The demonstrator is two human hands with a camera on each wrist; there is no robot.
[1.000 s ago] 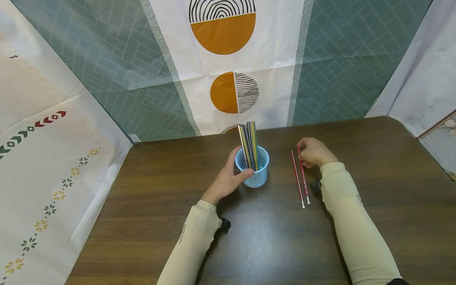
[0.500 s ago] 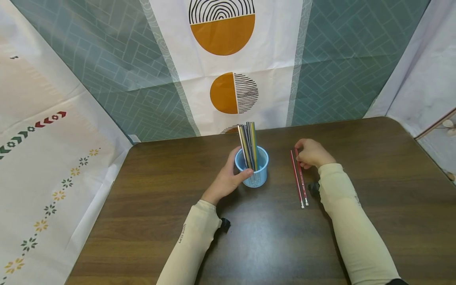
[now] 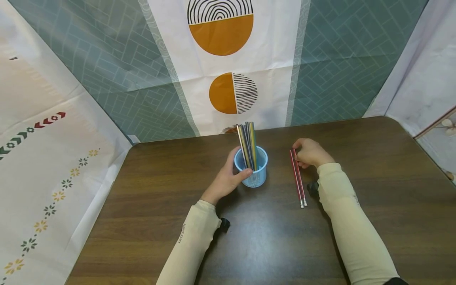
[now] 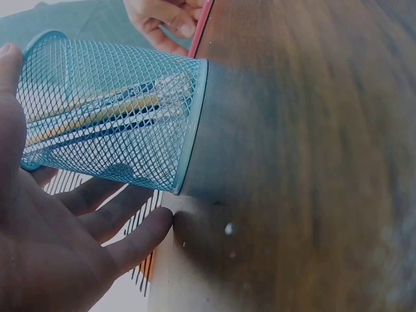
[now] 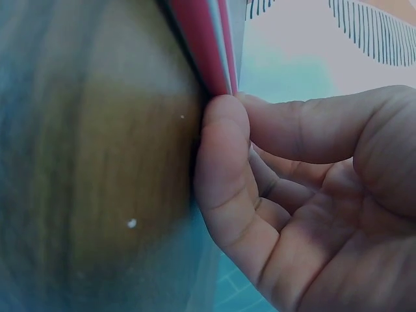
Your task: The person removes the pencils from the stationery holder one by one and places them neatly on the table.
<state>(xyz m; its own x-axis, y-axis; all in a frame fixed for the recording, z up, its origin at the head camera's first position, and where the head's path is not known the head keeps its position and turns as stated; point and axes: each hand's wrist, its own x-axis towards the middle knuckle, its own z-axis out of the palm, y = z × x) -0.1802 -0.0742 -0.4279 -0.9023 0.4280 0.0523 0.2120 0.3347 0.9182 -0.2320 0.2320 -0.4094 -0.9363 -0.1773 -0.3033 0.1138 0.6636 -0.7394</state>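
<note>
A light-blue mesh pencil cup [image 3: 261, 176] stands upright on the table with several pencils [image 3: 252, 142] in it. My left hand [image 3: 228, 180] holds this cup, thumb over the near rim and fingers round its far left side. Through the mesh [image 4: 110, 123] in the left wrist view, yellow and dark blue pencils show. To the right, two red pencils with white erasers lie side by side, a left one [image 3: 296, 179] and a right one [image 3: 300, 181]. With thumb and forefinger, my right hand [image 3: 312, 153] pinches the right red pencil at its far end; the fingers hide that tip.
The brown wooden table [image 3: 160, 206] ends at a back edge close behind the cup. A patterned curtain [image 3: 274, 91] hangs behind it, and a white cloth [image 3: 64, 198] hangs at the left. Dark wrist devices [image 3: 225, 225] sit under both sleeves.
My right hand has shifted left with the right red pencil, narrowing the gap until the two pencils lie nearly together. The left hand and the cup stay in place.
</note>
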